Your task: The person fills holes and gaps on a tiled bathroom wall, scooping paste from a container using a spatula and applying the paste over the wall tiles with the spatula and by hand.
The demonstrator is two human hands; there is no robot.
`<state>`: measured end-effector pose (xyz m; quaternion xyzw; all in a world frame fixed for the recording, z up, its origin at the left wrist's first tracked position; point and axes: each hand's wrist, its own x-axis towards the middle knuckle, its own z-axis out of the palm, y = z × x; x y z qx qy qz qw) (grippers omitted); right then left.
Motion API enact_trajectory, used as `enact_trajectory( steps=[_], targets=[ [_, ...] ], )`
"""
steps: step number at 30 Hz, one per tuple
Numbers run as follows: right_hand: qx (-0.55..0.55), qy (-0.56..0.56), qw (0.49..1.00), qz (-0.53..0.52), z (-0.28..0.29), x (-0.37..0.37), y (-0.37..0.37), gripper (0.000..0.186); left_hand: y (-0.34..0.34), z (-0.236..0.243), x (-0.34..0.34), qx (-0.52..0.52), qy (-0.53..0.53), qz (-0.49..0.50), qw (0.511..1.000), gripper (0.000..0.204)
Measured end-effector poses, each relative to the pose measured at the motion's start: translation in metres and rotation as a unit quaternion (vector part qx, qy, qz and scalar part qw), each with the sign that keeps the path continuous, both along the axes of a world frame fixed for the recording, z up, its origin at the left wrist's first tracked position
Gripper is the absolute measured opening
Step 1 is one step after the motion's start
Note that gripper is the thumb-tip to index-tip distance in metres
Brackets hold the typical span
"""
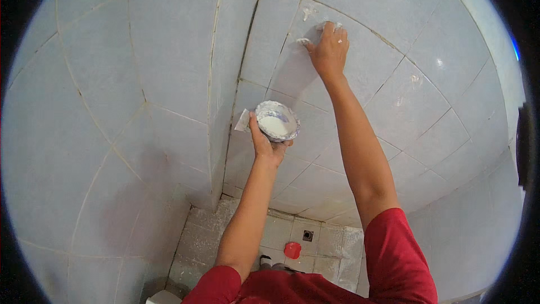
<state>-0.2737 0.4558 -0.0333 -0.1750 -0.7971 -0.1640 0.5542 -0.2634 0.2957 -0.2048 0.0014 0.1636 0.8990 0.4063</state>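
Note:
My left hand (269, 149) grips a small bowl (275, 121) of white paste, its rim crusted with the same stuff. A flat pale piece (241, 121), perhaps a card or scraper, sticks out to the left behind the bowl, beside my thumb. Higher up and to the right, my right hand (329, 50) touches the tiled wall (371, 95) with bent fingers, its thumb apart, among white smears (305, 14). White residue shows on its fingers; whether anything lies under the fingertips is hidden.
A tiled wall corner (216, 95) runs down to my left. Below are a whitened tiled floor (208, 225), a square drain (307, 236), a red flat object (292, 250) and my feet, partly visible. Part of a white object (160, 298) shows at the lower left edge.

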Motion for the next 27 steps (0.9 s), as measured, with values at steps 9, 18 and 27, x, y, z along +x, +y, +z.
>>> enact_trajectory(
  steps=[9,18,27],
  targets=[
    [-0.053,0.095,0.994,0.014,0.01,-0.015,0.012,0.048,0.005,-0.012,-0.004,0.022,0.02,-0.028,0.999,0.076],
    [0.062,-0.01,0.998,0.004,-0.001,0.011,0.004,0.052,0.001,-0.011,-0.007,0.028,0.02,-0.042,0.999,0.075],
    [0.017,0.139,0.989,0.035,0.061,0.0,0.012,0.055,0.001,-0.019,-0.01,0.032,0.024,-0.035,0.999,0.077]
  ],
)
